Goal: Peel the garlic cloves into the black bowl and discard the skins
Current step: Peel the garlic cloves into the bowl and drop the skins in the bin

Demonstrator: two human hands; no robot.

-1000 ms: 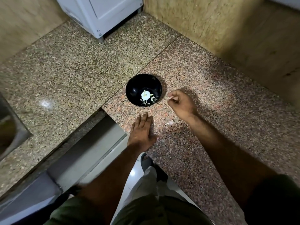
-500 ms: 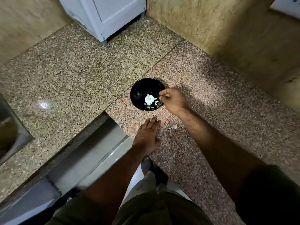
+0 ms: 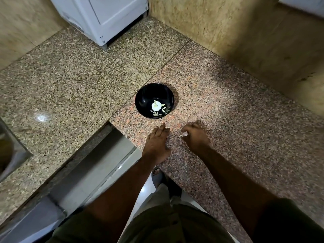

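Observation:
The black bowl (image 3: 154,100) stands on the granite counter (image 3: 228,120) and holds a white garlic head (image 3: 156,106) with a few pale pieces beside it. My left hand (image 3: 157,142) lies flat on the counter in front of the bowl, fingers straight. To its right, my right hand (image 3: 196,135) is low over the counter with its fingers curled, pinching a small pale garlic piece (image 3: 183,134) that sticks out to the left. Whether it is a clove or skin is too small to tell.
A white appliance (image 3: 105,16) stands at the back corner. Tiled walls close in the counter at the back and right. A sink edge (image 3: 10,151) shows at far left. The counter's inner corner drops to the floor by my left wrist.
My right hand has come back from over the bowl toward me and down to the counter, where it now pinches the small pale piece that lay there. My left hand stayed flat.

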